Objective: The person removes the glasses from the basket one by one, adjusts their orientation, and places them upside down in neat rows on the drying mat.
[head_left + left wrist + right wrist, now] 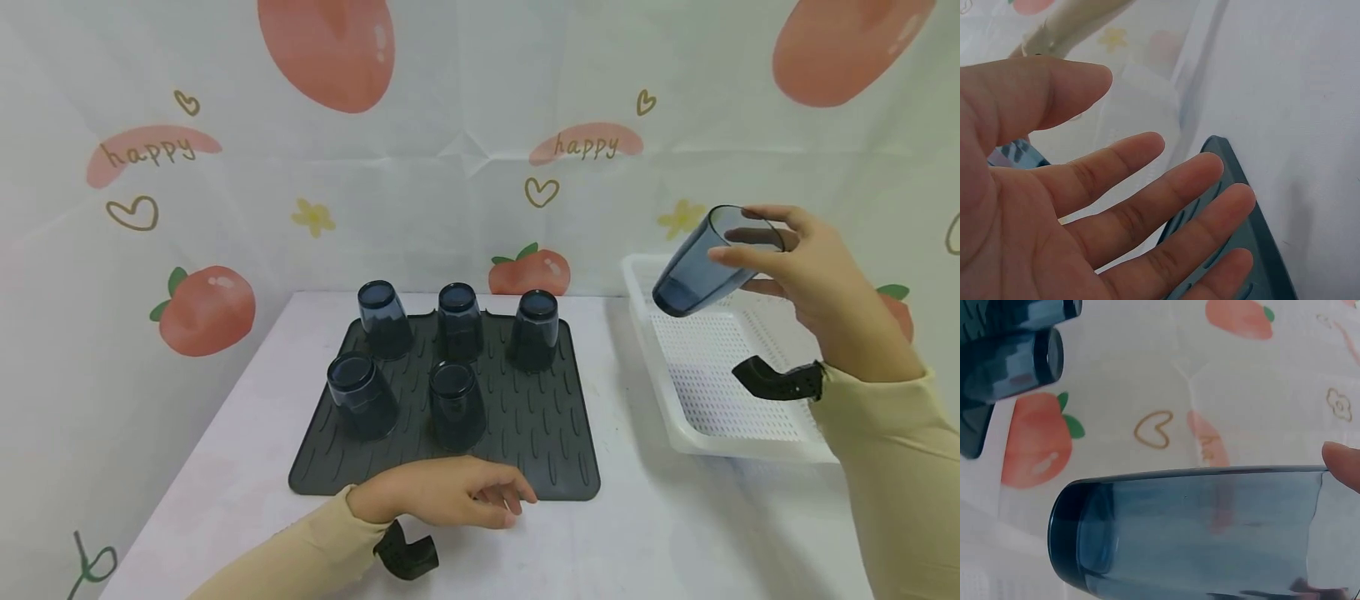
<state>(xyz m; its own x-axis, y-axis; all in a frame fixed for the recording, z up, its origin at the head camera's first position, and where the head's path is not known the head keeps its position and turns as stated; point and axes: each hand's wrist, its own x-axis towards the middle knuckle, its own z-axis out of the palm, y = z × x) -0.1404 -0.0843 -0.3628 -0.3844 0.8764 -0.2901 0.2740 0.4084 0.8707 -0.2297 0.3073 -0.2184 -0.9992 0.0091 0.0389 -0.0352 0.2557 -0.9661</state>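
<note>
My right hand (840,283) grips a blue glass tumbler (693,268) near its rim, thumb on one side and fingers on the other. The tumbler is tilted, its thick base pointing down and to the left, above the white basket (651,358). In the right wrist view the clear blue wall of this tumbler (1179,531) fills the lower part. My left hand (442,492) hovers by the front edge of the dark drying mat (540,467), holding nothing. Its fingers (1135,219) are relaxed and spread in the left wrist view.
Several similar tumblers stand upside down on the mat, among them a back-right one (536,332) and a front-left one (363,396). The basket has a perforated bottom and stands right of the mat on a white table (645,517). A fruit-printed cloth (450,125) hangs behind.
</note>
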